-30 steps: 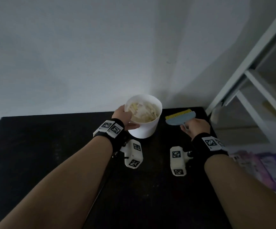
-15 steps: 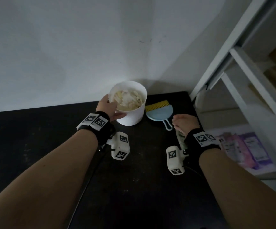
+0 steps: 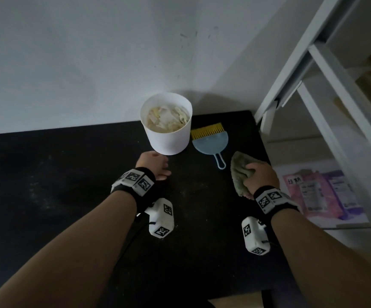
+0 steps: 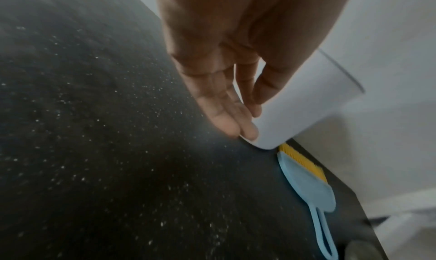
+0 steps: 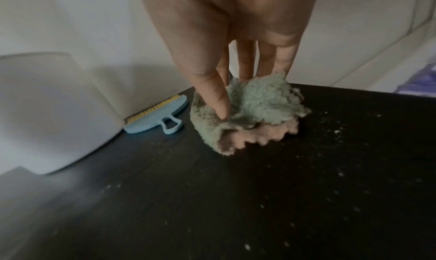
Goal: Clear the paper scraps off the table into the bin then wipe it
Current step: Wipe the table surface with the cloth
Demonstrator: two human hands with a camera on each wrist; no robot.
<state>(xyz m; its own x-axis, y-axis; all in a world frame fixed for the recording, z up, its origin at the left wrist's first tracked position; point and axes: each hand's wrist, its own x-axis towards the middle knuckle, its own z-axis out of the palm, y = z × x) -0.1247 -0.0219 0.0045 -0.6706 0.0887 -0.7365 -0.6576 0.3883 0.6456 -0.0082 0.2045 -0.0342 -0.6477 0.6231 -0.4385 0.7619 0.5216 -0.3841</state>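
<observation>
Right hand (image 3: 260, 176) pinching green cloth (image 5: 247, 111) on black table (image 3: 69, 174), left hand (image 4: 219, 74) relaxed beside white bin (image 3: 169, 138), no legible writing

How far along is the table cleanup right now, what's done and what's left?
Done: paper scraps sit in the white bin, and the brush lies set down beside it. In hand: the right hand pinches a green cloth on the table; the left hand is open by the bin. Left: wiping, since white specks still dot the tabletop.
</observation>
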